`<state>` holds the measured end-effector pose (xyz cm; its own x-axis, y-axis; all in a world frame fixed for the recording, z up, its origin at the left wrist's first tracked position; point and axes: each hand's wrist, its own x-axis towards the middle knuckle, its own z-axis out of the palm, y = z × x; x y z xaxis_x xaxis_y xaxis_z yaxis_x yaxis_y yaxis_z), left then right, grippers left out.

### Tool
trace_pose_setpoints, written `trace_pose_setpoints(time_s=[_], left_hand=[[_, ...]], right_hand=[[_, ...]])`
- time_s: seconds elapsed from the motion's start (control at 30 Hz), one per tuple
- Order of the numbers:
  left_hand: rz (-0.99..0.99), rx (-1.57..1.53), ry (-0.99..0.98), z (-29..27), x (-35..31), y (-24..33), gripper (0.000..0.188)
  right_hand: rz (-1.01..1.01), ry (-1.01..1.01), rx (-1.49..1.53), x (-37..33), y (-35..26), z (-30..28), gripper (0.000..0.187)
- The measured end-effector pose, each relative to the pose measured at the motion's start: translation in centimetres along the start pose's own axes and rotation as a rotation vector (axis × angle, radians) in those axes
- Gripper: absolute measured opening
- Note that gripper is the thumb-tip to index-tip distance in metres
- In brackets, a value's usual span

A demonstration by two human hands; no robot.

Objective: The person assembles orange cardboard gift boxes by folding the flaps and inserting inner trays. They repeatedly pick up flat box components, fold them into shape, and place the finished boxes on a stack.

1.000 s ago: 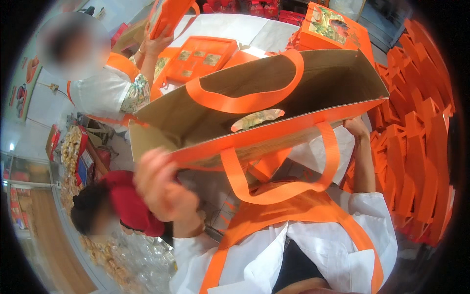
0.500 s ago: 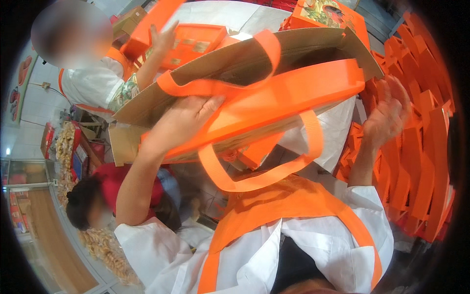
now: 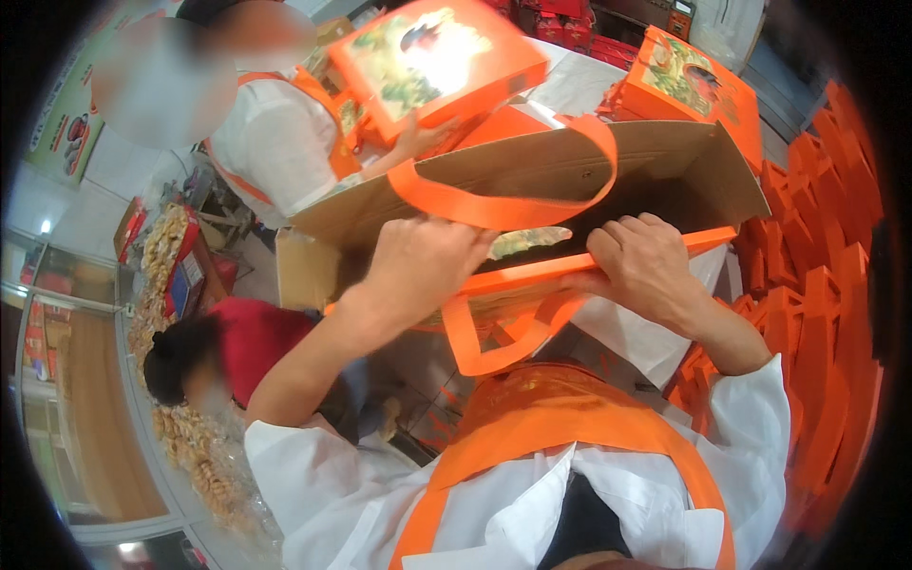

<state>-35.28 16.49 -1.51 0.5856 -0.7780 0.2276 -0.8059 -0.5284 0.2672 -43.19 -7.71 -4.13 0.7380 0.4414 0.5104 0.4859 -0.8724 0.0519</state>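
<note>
A brown cardboard carton (image 3: 665, 157) stands in front of me with its flaps up. Along its near side lies an orange gift box (image 3: 532, 271) with orange strap handles, sunk mostly into the opening. One strap (image 3: 503, 204) loops over the carton's far part; another (image 3: 518, 353) hangs toward me. My left hand (image 3: 408, 271) is closed over the box's upper edge left of centre, fingertips partly hidden. Farther right, my right hand (image 3: 646, 261) grips the same edge, thumb on the near side. Between my hands a printed patch (image 3: 530, 242) shows inside the carton.
Across the table (image 3: 570, 71) a co-worker (image 3: 285, 142) holds a printed orange box (image 3: 437, 57). Another such box (image 3: 689, 85) stands at the far right. Orange boxes (image 3: 807, 332) are stacked at my right. A person in red (image 3: 256, 347) is low at my left, by packaged food (image 3: 204, 470).
The orange gift box has gone lower into the carton. My right hand has come in from the right and closed on its edge. The co-worker now holds up a printed box.
</note>
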Motion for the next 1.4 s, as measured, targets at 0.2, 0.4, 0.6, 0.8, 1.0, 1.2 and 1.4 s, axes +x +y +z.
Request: trace_pose_setpoints(time_s=[0.2, 0.4, 0.6, 0.8, 1.0, 1.2, 1.4], left_hand=[[0.243, 0.054, 0.529, -2.4, 5.1, 0.2, 0.026], [-0.305, -0.555, -0.550, -8.0, 8.4, 1.8, 0.039], [-0.023, -0.137, -0.304, -3.6, 9.1, 0.0, 0.026], [0.298, 0.378, 0.183, 1.3, 5.6, 0.7, 0.041], [0.104, -0.211, -0.249, -0.3, 6.4, 0.8, 0.039], [-0.269, -0.707, -0.673, -2.3, 8.7, 0.8, 0.051], [-0.160, -0.089, -0.407, 0.4, 9.8, 1.6, 0.042]], right_hand=[[-0.030, 0.020, 0.002, -0.2, 0.6, -0.2, 0.045], [-0.034, 0.060, -0.011, -0.7, 2.2, 0.4, 0.038], [-0.008, 0.081, -0.018, -1.4, 2.9, 0.5, 0.036], [-0.002, 0.119, -0.045, -1.3, 2.7, 1.3, 0.034], [0.014, 0.089, -0.064, -1.8, 2.8, 0.9, 0.036], [0.021, 0.062, -0.029, -2.0, 2.7, 0.8, 0.037], [0.000, 0.185, -0.012, -2.1, 3.3, 2.1, 0.037]])
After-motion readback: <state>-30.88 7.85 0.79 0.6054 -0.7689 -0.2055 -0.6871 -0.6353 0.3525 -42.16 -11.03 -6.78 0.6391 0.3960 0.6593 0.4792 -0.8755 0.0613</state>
